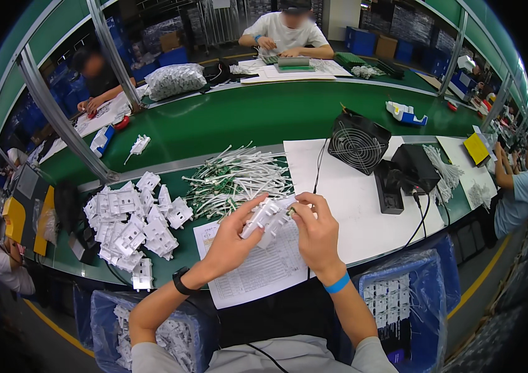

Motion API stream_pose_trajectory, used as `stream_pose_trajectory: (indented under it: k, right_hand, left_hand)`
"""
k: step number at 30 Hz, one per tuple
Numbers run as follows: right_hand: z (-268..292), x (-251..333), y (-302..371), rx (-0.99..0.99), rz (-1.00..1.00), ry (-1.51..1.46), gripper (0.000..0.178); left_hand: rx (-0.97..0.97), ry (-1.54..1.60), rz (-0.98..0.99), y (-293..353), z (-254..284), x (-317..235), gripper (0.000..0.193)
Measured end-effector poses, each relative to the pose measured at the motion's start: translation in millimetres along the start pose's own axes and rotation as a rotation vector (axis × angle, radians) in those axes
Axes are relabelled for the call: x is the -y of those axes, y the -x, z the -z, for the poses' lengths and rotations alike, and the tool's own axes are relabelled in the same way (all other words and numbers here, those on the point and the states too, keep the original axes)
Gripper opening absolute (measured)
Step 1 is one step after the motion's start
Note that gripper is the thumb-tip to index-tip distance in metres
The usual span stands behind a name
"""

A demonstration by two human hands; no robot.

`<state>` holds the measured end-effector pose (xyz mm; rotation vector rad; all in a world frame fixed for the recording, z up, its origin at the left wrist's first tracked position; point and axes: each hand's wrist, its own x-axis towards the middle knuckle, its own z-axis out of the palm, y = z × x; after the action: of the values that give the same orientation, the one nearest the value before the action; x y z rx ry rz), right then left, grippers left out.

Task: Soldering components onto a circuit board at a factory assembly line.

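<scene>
My left hand (228,244) is closed around a white moulded plastic housing (266,219), held tilted over a printed paper sheet (248,280). At the housing's right side, the fingertips of my right hand (318,239) pinch a small greenish circuit board (291,212), partly hidden by the fingers. Just beyond my hands lies a heap of white cables (239,183) with small green boards on them. Left of my left hand is a pile of similar white housings (128,217).
A black fan (359,142) and a black power box (416,166) stand at the right on white board (344,230). Lined blue bins (105,311) flank me below the bench. Beyond runs a green conveyor (264,115) carrying several parts. Other people work across and beside it.
</scene>
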<state>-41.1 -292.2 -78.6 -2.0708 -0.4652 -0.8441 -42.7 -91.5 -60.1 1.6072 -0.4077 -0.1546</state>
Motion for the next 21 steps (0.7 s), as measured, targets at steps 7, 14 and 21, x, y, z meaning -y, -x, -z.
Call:
stream_pose_trajectory:
  k: [7, 14, 21]
  right_hand:
    - [-6.2, 5.5, -0.3, 0.044, 0.107, 0.178, 0.023]
    - [-11.2, 12.2, 4.6, 0.099, 0.045, 0.182, 0.025]
    - [-15.5, 15.2, 9.7, 0.009, 0.075, 0.198, 0.022]
  left_hand:
    - [0.006, -0.061, 0.018, 4.4, -1.1, 0.6, 0.062]
    - [-0.003, -0.092, 0.043, 7.4, -0.9, 2.4, 0.061]
    - [0.006, -0.123, 0.025, 10.1, 1.6, -0.6, 0.062]
